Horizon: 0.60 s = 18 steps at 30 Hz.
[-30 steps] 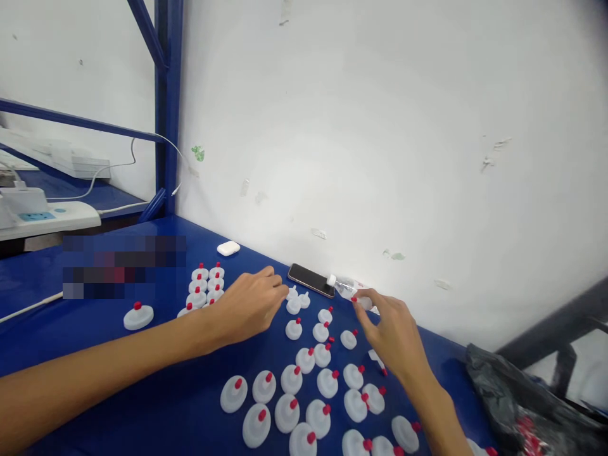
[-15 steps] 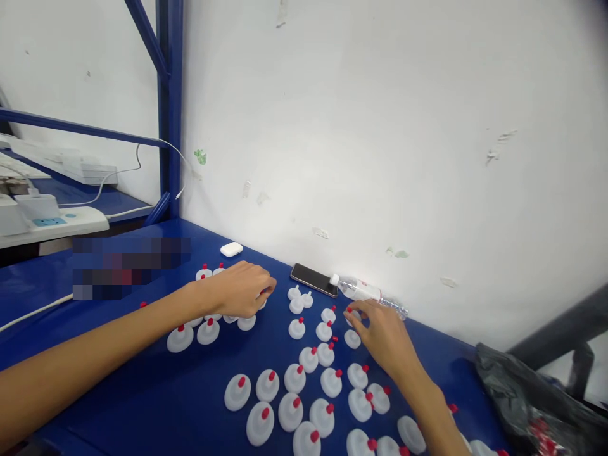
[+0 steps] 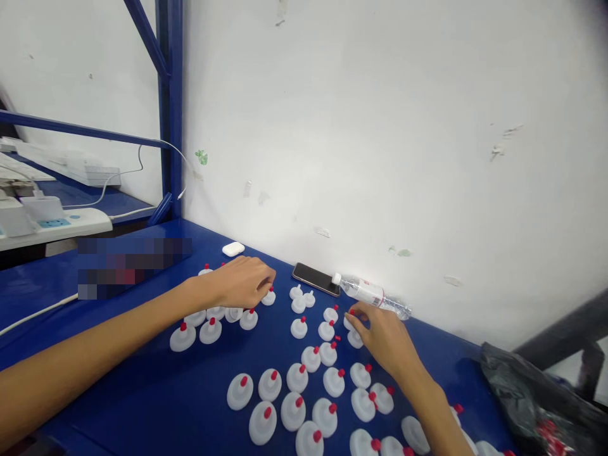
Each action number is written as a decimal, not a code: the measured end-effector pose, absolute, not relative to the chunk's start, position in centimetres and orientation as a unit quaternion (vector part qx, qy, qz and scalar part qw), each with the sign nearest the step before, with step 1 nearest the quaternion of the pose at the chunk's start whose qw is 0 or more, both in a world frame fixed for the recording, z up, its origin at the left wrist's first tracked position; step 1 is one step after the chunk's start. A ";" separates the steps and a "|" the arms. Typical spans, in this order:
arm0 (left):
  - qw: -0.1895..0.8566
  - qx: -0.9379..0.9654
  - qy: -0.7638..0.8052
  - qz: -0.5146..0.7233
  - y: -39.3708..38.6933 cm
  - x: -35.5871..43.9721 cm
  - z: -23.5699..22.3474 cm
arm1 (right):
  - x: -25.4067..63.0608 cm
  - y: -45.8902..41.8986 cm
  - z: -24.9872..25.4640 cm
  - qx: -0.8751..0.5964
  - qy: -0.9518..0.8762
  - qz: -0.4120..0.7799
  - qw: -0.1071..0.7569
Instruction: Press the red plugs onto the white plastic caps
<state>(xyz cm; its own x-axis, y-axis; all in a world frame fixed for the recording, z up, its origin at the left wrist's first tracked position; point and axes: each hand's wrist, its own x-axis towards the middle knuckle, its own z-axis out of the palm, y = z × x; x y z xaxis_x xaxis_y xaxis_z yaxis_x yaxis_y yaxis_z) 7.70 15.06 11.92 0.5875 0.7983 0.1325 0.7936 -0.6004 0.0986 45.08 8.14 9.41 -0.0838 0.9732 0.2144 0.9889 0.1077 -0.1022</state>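
Observation:
Several white dome-shaped caps with red tips [image 3: 297, 378] lie spread over the blue table [image 3: 142, 392]. My left hand [image 3: 242, 282] rests knuckles-up over a cluster of these caps [image 3: 211, 329] at centre left, its fingers curled onto one cap near the fingertips. My right hand [image 3: 382, 334] sits further right, its fingers pinched around a white cap with a red tip [image 3: 350, 321]. More caps lie just below that hand.
A dark phone [image 3: 315, 278] and a lying clear plastic bottle [image 3: 370, 295] rest against the white wall. A white earbud case [image 3: 232, 249] sits behind my left hand. A black plastic bag [image 3: 532, 399] lies at right. A power strip [image 3: 52, 221] and cables are at left.
My left hand drew back left from the phone and swept a cluster of caps along. My right hand came off the bottle and closed on a cap nearer me.

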 end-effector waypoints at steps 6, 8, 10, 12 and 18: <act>0.083 0.877 0.471 -0.043 14.6 7.2 13.4 | 44.7 8.0 9.6 -0.676 -0.728 -0.026 0.111; 0.101 0.874 0.471 -0.061 14.7 7.2 13.6 | 44.7 8.1 9.6 -0.679 -0.725 -0.024 0.113; 0.114 0.873 0.470 -0.066 14.7 7.2 13.5 | 44.8 8.2 9.4 -0.682 -0.721 -0.022 0.118; 0.121 0.873 0.469 -0.064 14.8 7.2 13.4 | 45.0 8.4 9.1 -0.681 -0.721 -0.019 0.125; 0.123 0.874 0.468 -0.052 15.1 7.0 12.6 | 45.7 8.6 7.9 -0.650 -0.740 -0.021 0.169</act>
